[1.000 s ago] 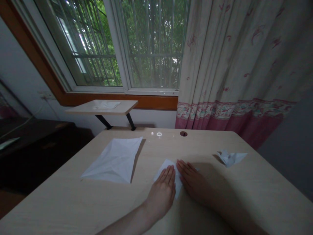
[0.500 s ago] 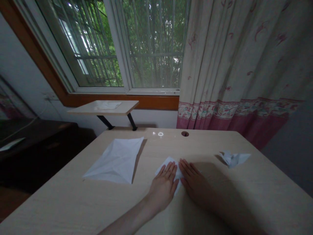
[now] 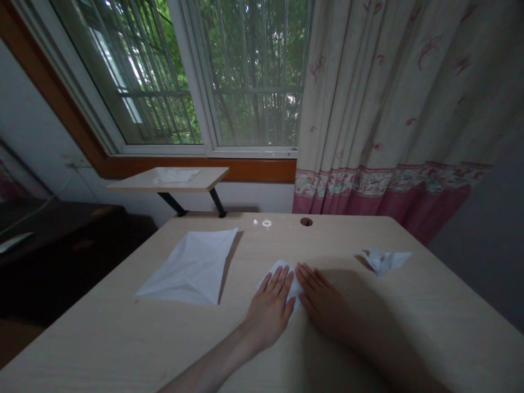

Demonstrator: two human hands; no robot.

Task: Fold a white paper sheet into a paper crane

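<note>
A small folded white paper [image 3: 293, 289] lies on the pale wooden desk [image 3: 262, 245], partly covered by both hands. My left hand [image 3: 271, 305] rests flat on its left part, fingers stretched out. On its right part lies my right hand [image 3: 323, 300], also flat with the fingers extended. The two hands are close together, with a strip of paper showing between them. To the left is a large creased white sheet [image 3: 194, 267], one edge slightly raised. A folded white paper shape [image 3: 385, 261] with pointed ends sits at the right.
A small raised shelf [image 3: 204, 180] on black supports holds some white paper [image 3: 176, 175] at the desk's back left. Near the back edge is a round cable hole [image 3: 306, 222]. Behind are a barred window and a patterned curtain [image 3: 352, 109]. Dark furniture stands at the left.
The view has shifted slightly, so everything sits a little further left. Both hands stay flat on the small paper, with hardly any movement against it.
</note>
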